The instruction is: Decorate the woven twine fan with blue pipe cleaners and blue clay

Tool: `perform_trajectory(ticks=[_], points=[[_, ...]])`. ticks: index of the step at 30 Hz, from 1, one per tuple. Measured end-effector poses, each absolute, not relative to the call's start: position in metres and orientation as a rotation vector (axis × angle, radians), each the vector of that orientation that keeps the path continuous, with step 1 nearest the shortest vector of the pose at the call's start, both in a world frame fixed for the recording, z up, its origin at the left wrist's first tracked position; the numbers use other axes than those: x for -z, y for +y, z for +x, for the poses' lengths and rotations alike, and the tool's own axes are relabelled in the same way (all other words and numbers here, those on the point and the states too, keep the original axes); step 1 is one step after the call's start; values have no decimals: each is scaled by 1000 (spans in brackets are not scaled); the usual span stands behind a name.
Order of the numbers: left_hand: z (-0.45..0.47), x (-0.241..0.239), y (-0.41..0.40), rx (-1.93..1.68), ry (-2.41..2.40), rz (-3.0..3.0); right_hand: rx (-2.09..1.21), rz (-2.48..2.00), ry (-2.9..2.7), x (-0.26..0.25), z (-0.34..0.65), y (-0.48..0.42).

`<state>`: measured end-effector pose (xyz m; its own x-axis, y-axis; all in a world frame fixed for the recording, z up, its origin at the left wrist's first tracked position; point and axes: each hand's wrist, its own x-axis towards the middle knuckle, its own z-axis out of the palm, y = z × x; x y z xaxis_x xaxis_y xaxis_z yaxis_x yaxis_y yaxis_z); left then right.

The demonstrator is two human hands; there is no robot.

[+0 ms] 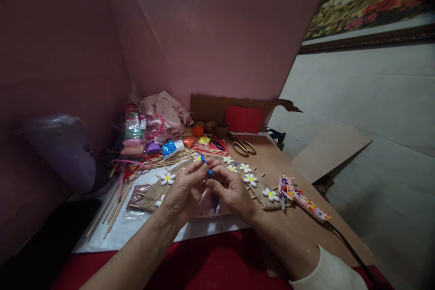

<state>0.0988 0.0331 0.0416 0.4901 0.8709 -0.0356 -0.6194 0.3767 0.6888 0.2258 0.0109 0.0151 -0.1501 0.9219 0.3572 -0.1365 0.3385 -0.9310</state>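
Note:
My left hand (185,188) and my right hand (234,192) meet over the middle of the table, fingers bent and pinched together. Between them is a thin blue piece (203,158) that looks like modelling clay. One end pokes up above my left fingertips, and some blue also shows below my right fingers; the part in between is hidden. Behind and under both hands lies a twine-wrapped arch (152,197) with short sticks jutting from its edges. White flowers (250,179) with yellow centres sit along the arch.
A glue gun (302,199) in flowered covering lies right, its black cord trailing forward. Scissors (244,147), clay packets (168,149), a brown pot (221,130) and red card (244,119) stand at the back. Thin wooden sticks (117,204) lie left on white paper.

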Motion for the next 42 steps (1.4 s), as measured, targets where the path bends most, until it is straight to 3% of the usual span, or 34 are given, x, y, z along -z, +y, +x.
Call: perform_trajectory(ticks=[19, 33, 42], points=[[98, -39, 35, -924, 453, 753, -1020, -945, -1521, -21, 227, 5], [101, -41, 32, -927, 444, 733, -1260, -792, -1323, -16, 225, 12], [101, -38, 33, -972, 489, 680, -1204, -887, -1315, -20, 225, 9]])
